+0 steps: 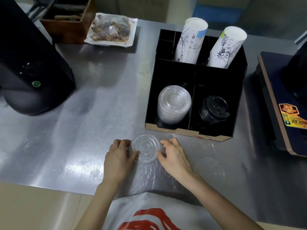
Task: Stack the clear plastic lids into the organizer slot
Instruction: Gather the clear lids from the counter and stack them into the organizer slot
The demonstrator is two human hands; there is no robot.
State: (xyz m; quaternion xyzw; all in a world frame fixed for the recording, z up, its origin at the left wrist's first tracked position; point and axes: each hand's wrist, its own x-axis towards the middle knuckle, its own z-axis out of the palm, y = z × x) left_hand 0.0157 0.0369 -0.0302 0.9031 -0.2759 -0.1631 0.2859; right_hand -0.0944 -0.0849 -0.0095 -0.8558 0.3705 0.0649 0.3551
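A stack of clear plastic lids (145,148) is held between both hands just in front of the black organizer (235,100). My left hand (118,155) grips its left rim and my right hand (174,155) grips its right rim. In the organizer's front left slot leans a tall stack of clear lids (173,103). Beside it, the front right slot holds black lids (214,109). Another clear lid (211,166) lies flat on the steel table to the right of my right hand, faint against the metal.
Two sleeves of printed paper cups (191,39) (226,47) stand in the organizer's back slots. A black machine (31,67) sits at the left, a wooden box (68,22) and a wrapped food tray (111,30) behind. A dark appliance (282,103) borders the right.
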